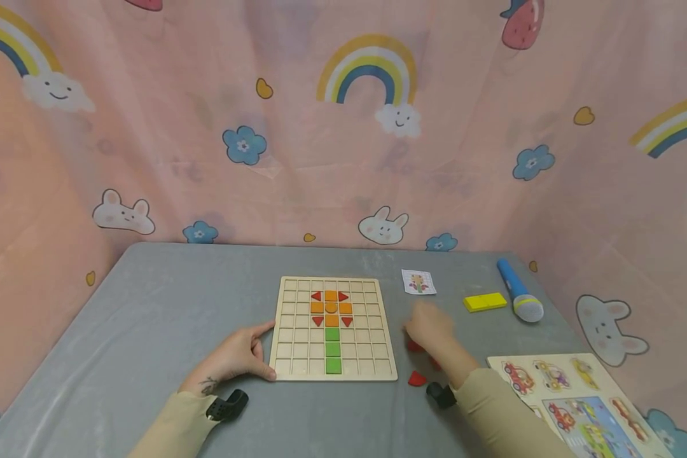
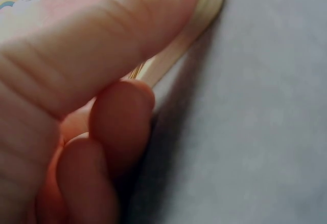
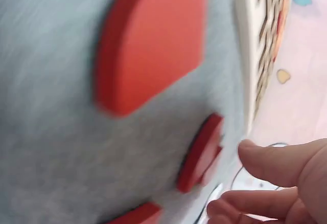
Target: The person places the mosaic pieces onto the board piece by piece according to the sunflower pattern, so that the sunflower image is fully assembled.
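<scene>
A: Item one, board [image 1: 366,350]. Place and hazard?

B: Flat on the grey table [image 1: 120,356], right of the left hand [image 1: 240,353]. Seated in its grid: green squares [image 1: 333,349] in a column, orange squares [image 1: 331,296] crosswise above, red triangles [image 1: 346,322] at the diagonals. Hazard: jolting. The triangles only part-fill their cells, so probably skew first.

A: Item two, left hand.

B: Thumb and forefinger spread, touching the board's left side; other fingers bent. Contact on that side alone, so a knock at the far right could turn the board.

A: Item three, right hand [image 1: 432,327].

B: Beside the board's right edge, over loose red pieces [image 1: 416,379]. Thumb parted from loosely bent fingers, nothing seen between. Fingertips blurred in the head view.

A: Item four, loose red pieces.

B: At least three, some curve-edged. Two seem to overlap; a hasty pinch could lift both. Black wrist device [image 1: 441,395] near one; a lowered wrist could sweep it away.

A: Item five, picture card [image 1: 418,282].

B: Just beyond the right hand, apart from the board. Presumably light; a brushing knuckle could shift it.
</scene>
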`<state>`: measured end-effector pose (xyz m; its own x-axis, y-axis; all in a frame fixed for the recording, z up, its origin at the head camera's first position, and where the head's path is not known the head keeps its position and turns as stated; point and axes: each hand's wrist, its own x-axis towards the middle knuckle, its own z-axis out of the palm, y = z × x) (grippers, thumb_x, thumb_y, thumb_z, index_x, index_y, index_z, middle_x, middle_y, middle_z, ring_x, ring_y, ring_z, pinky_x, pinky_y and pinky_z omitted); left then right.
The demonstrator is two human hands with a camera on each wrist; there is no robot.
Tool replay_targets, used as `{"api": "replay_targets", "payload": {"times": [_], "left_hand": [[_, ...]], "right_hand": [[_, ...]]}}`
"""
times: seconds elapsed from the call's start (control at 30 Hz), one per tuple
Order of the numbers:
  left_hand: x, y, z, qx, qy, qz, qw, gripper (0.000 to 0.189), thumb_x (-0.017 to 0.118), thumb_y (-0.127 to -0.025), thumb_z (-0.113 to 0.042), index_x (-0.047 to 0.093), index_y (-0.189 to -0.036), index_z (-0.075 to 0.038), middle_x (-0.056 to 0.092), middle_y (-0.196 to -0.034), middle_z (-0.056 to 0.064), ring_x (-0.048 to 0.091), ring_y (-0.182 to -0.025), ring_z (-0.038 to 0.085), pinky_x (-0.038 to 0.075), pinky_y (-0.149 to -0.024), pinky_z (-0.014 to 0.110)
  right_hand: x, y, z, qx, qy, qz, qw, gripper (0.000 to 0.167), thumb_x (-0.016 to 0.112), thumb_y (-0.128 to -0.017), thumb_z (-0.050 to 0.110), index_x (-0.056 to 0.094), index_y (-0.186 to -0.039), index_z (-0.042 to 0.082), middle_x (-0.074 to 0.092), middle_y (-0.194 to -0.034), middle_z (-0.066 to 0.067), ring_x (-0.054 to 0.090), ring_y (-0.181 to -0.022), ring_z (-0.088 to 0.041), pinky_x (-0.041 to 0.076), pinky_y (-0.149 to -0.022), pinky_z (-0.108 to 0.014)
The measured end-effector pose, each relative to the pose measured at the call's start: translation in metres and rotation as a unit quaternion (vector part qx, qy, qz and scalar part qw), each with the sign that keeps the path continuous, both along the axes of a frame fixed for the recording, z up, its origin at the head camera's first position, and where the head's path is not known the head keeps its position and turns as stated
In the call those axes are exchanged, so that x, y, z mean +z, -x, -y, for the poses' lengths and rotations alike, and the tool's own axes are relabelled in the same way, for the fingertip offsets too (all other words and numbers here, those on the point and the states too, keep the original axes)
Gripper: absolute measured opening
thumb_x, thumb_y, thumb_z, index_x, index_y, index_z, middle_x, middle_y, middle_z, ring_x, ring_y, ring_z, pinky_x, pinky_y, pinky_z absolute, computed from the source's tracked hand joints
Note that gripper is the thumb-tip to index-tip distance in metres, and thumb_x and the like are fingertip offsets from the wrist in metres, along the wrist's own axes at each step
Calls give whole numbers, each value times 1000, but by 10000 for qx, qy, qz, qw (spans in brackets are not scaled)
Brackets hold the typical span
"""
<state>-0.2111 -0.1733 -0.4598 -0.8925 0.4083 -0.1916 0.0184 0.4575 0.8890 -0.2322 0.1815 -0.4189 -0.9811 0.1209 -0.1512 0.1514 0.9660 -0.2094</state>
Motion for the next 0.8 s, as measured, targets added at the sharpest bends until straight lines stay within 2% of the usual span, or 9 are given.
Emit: {"api": "replay_targets", "payload": {"times": [0.13, 0.3, 0.5, 0.63, 0.8], "left_hand": [[-1, -1, 0, 34, 23, -40, 10000, 108, 88, -51, -6, 30, -143, 2, 53, -54, 3, 43, -45, 9, 35, -44, 25], [-2, 0, -1, 85, 95, -22, 9999, 109, 89, -51, -7, 31, -143, 1, 53, -54, 2, 43, -46, 9, 34, -44, 25], [-3, 0, -1, 63, 63, -41, 10000, 109, 89, -51, -7, 31, -143, 1, 53, -54, 2, 43, -46, 9, 34, -44, 25], [-4, 0, -1, 58, 41, -56, 10000, 109, 89, -51, -7, 31, -143, 1, 53, -54, 2, 43, -46, 9, 34, -44, 25], [-6, 1, -1, 66, 85, -71, 9999, 109, 89, -51, -8, 31, -143, 0, 53, -54, 2, 43, -46, 9, 34, -44, 25]], "right_hand": [[-6, 0, -6, -15, -225, 147, 9996, 21, 68, -81, 22, 64, -81, 2, 56, -69, -6, 50, -62, -20, 40, -52, -33], [-8, 0, -6, 82, -24, 30, 10000, 13, 70, -79, 17, 64, -77, 5, 59, -71, -6, 52, -63, -19, 42, -53, -33], [-4, 5, -2, 146, 1011, -215, 9945, 10, 68, -80, 12, 61, -75, 7, 57, -69, -4, 50, -60, -18, 38, -51, -28], [4, 10, 12, 677, 1620, -466, 9834, 8, 68, -82, 15, 64, -79, 9, 58, -74, -2, 49, -62, -16, 39, -54, -28], [8, 14, 36, 1944, 1962, -429, 9601, 3, 65, -85, 11, 66, -84, 8, 61, -81, -1, 51, -67, -14, 44, -60, -26]]}}
